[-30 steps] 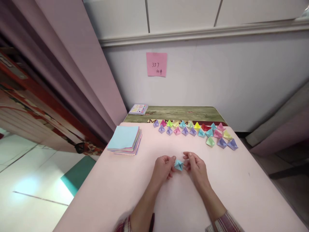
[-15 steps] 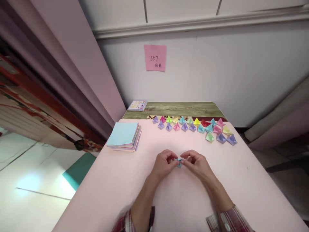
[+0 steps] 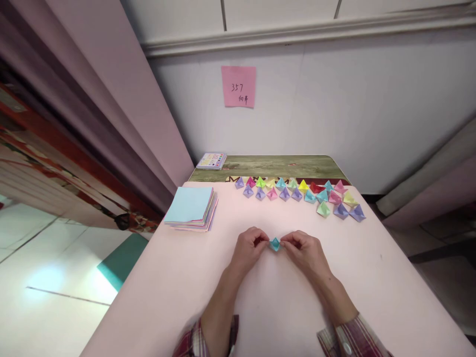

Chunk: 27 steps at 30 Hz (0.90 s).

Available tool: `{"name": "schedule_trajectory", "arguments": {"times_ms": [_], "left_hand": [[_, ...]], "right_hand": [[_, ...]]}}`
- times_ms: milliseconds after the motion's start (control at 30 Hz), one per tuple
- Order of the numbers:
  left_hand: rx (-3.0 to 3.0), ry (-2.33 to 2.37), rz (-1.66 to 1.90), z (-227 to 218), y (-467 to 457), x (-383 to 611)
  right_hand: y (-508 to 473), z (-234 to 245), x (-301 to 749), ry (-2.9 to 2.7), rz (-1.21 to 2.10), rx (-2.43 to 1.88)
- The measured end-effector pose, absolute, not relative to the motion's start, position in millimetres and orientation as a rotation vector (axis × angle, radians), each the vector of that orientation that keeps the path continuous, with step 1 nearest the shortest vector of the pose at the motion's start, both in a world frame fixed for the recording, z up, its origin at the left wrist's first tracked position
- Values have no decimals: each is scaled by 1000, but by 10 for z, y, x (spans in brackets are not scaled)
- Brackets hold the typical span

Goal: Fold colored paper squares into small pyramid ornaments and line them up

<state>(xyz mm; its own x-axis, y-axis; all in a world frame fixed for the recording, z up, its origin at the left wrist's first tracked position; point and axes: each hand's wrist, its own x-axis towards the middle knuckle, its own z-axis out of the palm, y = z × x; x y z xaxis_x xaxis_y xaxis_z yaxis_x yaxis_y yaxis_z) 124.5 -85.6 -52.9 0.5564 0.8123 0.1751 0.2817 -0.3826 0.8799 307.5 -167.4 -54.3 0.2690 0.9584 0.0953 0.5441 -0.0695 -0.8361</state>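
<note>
A small blue folded paper boat point(image 3: 274, 244) is held between my two hands, just above the middle of the pink tabletop point(image 3: 278, 302). My left hand point(image 3: 250, 248) pinches its left tip between thumb and forefinger. On the other side, my right hand point(image 3: 304, 249) pinches the right tip in the same way. The boat's hollow and its pointed centre face up toward me. Both forearms rest low over the table, in plaid sleeves.
Folded paper boats in several colours, such as a purple one point(image 3: 341, 211), stand in rows along the far right. A stack of coloured paper sheets point(image 3: 189, 206) lies at the left edge. Behind it is a small printed pack point(image 3: 211, 160). A pink note point(image 3: 239, 87) hangs on the wall.
My fingertips have drawn slightly apart, out to the boat's two tips. The blue boat now shows spread open, where before the fingers covered much of it.
</note>
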Motion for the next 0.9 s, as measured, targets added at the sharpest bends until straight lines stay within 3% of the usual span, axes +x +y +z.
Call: {"name": "schedule_trajectory", "arguments": {"times_ms": [900], "left_hand": [[2271, 928, 664, -438, -977, 1297]], "right_hand": [[-1735, -463, 3051, -1900, 232, -1830]]}}
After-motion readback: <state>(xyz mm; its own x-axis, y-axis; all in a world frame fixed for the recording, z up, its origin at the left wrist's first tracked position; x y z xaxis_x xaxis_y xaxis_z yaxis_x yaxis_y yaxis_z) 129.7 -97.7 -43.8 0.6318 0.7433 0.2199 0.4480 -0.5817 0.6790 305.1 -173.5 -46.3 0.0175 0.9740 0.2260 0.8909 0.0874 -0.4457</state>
